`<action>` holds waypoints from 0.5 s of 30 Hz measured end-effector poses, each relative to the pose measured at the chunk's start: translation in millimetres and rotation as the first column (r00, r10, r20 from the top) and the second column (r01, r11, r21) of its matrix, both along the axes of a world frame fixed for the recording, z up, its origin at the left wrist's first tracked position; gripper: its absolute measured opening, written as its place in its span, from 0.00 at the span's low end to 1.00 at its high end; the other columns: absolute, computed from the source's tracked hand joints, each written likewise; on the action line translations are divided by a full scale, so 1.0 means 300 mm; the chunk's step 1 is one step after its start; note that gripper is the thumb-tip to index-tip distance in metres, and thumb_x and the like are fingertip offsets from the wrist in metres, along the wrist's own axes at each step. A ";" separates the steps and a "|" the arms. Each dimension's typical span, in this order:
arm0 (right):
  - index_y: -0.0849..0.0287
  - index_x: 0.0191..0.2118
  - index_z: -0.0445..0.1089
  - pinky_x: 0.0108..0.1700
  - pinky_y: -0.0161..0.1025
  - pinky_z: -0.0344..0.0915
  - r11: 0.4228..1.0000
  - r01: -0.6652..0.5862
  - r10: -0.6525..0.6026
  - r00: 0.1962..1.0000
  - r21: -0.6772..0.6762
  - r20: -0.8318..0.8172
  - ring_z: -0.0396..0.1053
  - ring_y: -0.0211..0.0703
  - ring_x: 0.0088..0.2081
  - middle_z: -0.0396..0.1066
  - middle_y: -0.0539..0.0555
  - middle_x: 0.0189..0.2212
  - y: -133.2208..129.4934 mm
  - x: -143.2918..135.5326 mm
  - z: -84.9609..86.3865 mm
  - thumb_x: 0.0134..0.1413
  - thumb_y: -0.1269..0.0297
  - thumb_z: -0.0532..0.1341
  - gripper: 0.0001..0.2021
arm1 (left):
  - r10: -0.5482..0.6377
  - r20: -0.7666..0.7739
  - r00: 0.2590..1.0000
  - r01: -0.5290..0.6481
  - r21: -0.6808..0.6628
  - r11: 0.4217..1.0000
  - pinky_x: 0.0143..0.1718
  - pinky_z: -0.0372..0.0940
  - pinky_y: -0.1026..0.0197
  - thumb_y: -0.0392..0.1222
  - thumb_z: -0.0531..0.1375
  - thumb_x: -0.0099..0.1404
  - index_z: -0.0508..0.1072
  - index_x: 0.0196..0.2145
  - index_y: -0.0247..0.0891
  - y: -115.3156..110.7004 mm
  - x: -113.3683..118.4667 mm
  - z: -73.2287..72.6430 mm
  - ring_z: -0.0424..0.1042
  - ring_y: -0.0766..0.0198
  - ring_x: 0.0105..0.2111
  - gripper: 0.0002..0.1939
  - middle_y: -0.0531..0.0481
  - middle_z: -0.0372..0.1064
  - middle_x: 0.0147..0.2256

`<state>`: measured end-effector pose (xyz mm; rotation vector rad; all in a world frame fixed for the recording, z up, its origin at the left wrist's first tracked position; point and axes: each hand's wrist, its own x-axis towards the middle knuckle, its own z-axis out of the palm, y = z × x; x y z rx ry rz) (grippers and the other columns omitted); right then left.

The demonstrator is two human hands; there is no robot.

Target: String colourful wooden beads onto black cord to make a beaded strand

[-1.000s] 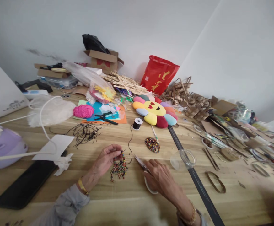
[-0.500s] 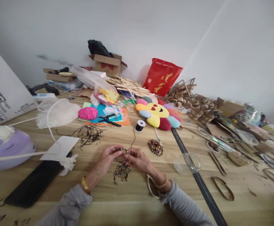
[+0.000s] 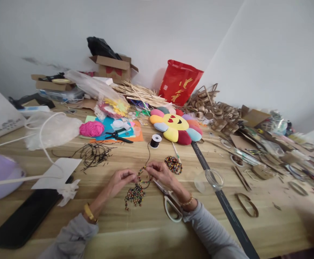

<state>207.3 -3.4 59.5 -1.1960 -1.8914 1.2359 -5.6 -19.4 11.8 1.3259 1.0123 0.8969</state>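
Wooden table under a pale wall, a small beaded loop between two hands

Near the front of the table, the loop of multicoloured beads sits between the fingertips of the left hand and the right hand. On the right, thumb and forefinger are pinched together on the loop's upper right side. On the left, thumb and fingertips are drawn close at its left edge; whether they grip it or only rest against it, I cannot tell.

Just below the left fingertips lies a cluster of loose beads. Black cord runs from a spool beyond the hands down towards the right fingertips. Under the right hand and wrist lie scissors, their pale handles nearest the person. Just beyond that hand is a heap of strung beads.

To the left, a tangle of black cord pieces lies well apart from the fingers. Farther back are black-handled pliers, a pink rose-shaped bundle, a flower cushion with heart eyes and a red bag propped by the wall.
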 end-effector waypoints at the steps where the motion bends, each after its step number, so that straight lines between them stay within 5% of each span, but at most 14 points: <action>1: 0.63 0.32 0.70 0.25 0.30 0.52 0.999 0.003 -0.006 0.998 0.049 0.058 0.56 0.32 0.21 0.61 0.46 0.19 0.006 0.026 0.014 0.58 0.56 0.56 0.14 | -0.015 -0.010 1.000 0.015 0.009 1.000 0.37 0.67 0.58 0.50 0.63 0.56 0.74 0.28 0.33 0.001 0.002 -0.008 0.73 0.60 0.31 0.15 0.47 0.75 0.27; 5: 0.62 0.33 0.72 0.28 0.31 0.54 0.968 0.025 -0.118 0.925 0.250 0.361 0.61 0.34 0.24 0.67 0.48 0.22 0.037 0.138 0.069 0.57 0.61 0.57 0.10 | -0.034 -0.062 0.998 0.038 0.057 0.998 0.37 0.66 0.59 0.50 0.62 0.57 0.74 0.27 0.34 0.002 0.002 -0.020 0.72 0.60 0.31 0.14 0.48 0.75 0.27; 11: 0.61 0.35 0.74 0.29 0.32 0.56 0.957 0.063 -0.212 0.817 0.283 0.536 0.66 0.36 0.27 0.73 0.51 0.26 0.090 0.249 0.095 0.60 0.62 0.55 0.12 | -0.040 -0.083 0.996 0.046 0.064 0.997 0.36 0.66 0.60 0.49 0.61 0.57 0.74 0.27 0.34 0.001 -0.002 -0.009 0.72 0.59 0.31 0.14 0.48 0.74 0.27; 15: 0.61 0.37 0.73 0.32 0.33 0.57 0.899 0.139 -0.401 0.644 0.415 0.652 0.69 0.40 0.32 0.73 0.55 0.33 0.110 0.278 0.077 0.61 0.65 0.56 0.09 | -0.038 -0.087 0.995 0.044 0.069 0.997 0.36 0.66 0.59 0.49 0.61 0.57 0.74 0.28 0.34 -0.002 -0.003 -0.007 0.72 0.59 0.31 0.13 0.48 0.74 0.27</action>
